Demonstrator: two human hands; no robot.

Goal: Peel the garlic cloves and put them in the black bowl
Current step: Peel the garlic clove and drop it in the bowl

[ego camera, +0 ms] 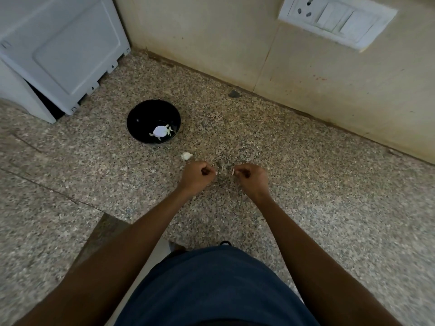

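Note:
The black bowl [153, 122] stands on the speckled stone counter [306, 196] and holds white garlic pieces [162, 131]. One loose garlic clove [186, 156] lies on the counter just in front of the bowl. My left hand [196, 176] is curled, and a small white bit shows at its fingertips. My right hand [253, 178] is curled too and pinches a thin pale strip of garlic skin [233, 171]. The two hands sit close together, a little apart, right of the loose clove.
A white appliance [58, 50] stands at the back left, close behind the bowl. The beige wall [235, 43] runs along the back with a white socket and switch plate [336, 20] at the upper right. The counter's front edge is near my blue-clothed body [211, 285].

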